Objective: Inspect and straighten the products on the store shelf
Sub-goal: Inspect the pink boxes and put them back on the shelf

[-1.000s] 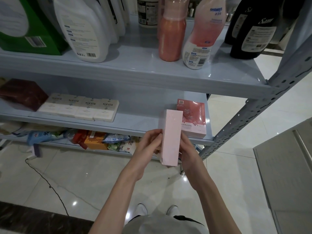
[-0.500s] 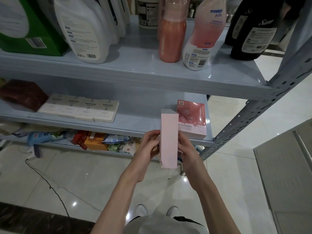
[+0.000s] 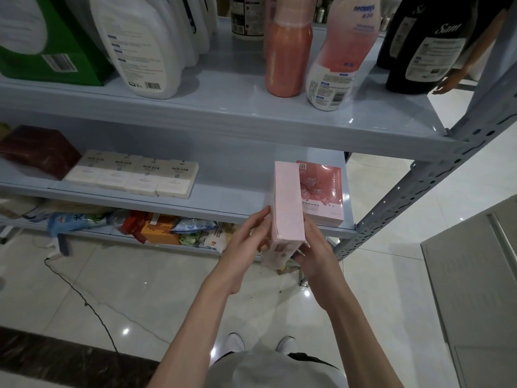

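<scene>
A pale pink box [image 3: 288, 203] is held upright in front of the middle shelf [image 3: 223, 212], narrow face toward me. My left hand [image 3: 249, 239] touches its left side with fingers fairly straight. My right hand [image 3: 314, 247] grips its lower right side and bottom corner. Just behind it a matching pink box with a blossom print [image 3: 321, 191] lies flat on the shelf's right end. Further left on the same shelf sits a row of cream boxes [image 3: 134, 176] beside a dark red box [image 3: 36, 151].
The top shelf [image 3: 251, 121] carries white jugs [image 3: 140, 43], a green carton [image 3: 53, 54], an orange-pink bottle [image 3: 288, 51], a pink-white bottle [image 3: 341, 57] and black bottles [image 3: 425, 51]. Assorted packets [image 3: 156, 228] fill the bottom shelf. A cable [image 3: 92, 303] trails over the tiled floor. A grey cabinet [image 3: 475, 289] stands right.
The pink box has been turned in my hands, from showing a broad face to showing its narrow face, and raised slightly toward the shelf. My left fingers have straightened along its side.
</scene>
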A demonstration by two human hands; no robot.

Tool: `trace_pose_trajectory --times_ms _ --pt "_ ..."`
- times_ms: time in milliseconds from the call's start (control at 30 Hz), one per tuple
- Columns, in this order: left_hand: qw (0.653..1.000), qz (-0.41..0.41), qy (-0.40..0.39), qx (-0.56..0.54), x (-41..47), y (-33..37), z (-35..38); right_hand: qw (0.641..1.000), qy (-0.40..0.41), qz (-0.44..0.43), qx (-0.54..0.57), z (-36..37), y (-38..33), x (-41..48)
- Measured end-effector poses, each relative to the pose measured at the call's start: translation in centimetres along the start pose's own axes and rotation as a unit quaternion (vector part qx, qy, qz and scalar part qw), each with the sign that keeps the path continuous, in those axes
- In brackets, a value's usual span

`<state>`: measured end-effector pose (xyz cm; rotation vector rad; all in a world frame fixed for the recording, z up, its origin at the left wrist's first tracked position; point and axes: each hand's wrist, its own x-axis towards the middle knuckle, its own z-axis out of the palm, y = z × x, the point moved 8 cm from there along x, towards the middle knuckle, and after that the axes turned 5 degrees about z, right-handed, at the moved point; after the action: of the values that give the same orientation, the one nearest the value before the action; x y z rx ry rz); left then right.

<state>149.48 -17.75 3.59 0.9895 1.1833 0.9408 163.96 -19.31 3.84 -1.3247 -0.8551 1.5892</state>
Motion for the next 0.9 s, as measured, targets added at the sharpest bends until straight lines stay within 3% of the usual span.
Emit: trace_pose_trajectory --times_ms 500,900 --pt "0.999 -0.003 -0.012 0.031 -0.5 1.2 0.7 0.998 -0.004 -0.007 -0.057 0.2 -0.2 0.2" --pt "0.998 -0.022 -0.048 0.021 -0.6 0.4 -0.1 0.999 0.024 -0.011 -0.019 -0.5 -1.5 -0.4"
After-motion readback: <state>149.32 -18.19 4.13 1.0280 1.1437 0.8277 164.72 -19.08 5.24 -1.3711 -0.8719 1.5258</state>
